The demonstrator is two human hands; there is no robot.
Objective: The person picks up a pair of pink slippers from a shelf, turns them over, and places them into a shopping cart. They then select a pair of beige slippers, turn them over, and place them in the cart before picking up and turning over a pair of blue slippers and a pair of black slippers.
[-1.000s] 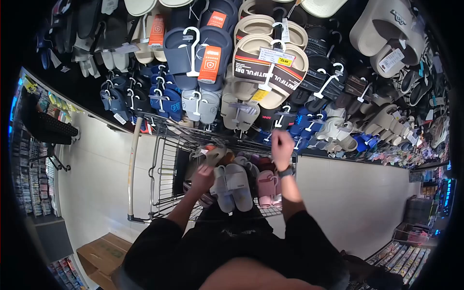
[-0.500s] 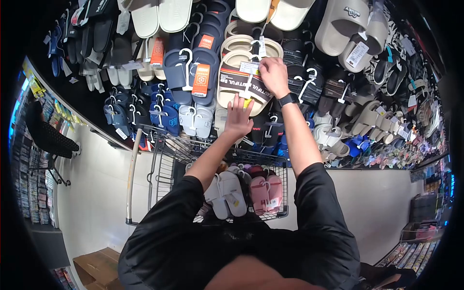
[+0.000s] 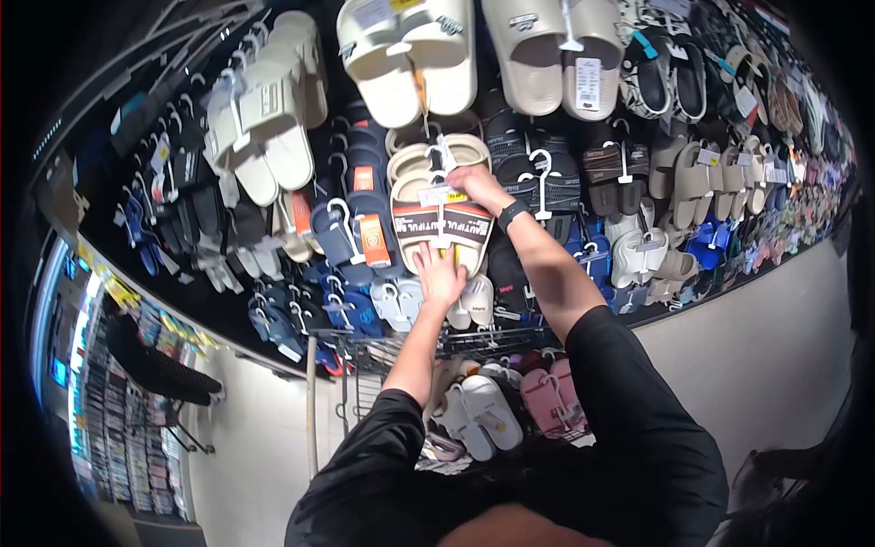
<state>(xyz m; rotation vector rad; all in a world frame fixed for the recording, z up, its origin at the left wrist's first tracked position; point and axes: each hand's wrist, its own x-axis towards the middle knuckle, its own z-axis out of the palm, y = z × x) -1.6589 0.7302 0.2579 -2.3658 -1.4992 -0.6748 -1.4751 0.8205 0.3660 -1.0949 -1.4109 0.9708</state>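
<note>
A pair of cream slide sandals (image 3: 410, 223) with dark, lettered straps hangs on the rack by a white plastic hanger. My right hand (image 3: 481, 190), with a dark band on its wrist, has its fingers closed at the top of this pair, by the hanger and price tag. Lower down, my left hand (image 3: 439, 276) lies against the toe ends with its fingers spread. More cream slides (image 3: 467, 149) hang right behind. On the left are navy slides (image 3: 339, 239) with an orange tag (image 3: 374, 240); black slides (image 3: 540, 196) hang on the right.
Below my arms stands a wire shopping cart (image 3: 360, 383) holding white slides (image 3: 481, 415) and pink slides (image 3: 553, 401). Large cream slides (image 3: 410, 73) and beige slides (image 3: 533, 77) hang overhead. A person in dark clothes (image 3: 155, 365) is in the aisle at left.
My view has tilted up and shifted, so the rack sits lower and shows more of its upper rows. Both hands remain at the same cream slides, which now face me more squarely.
</note>
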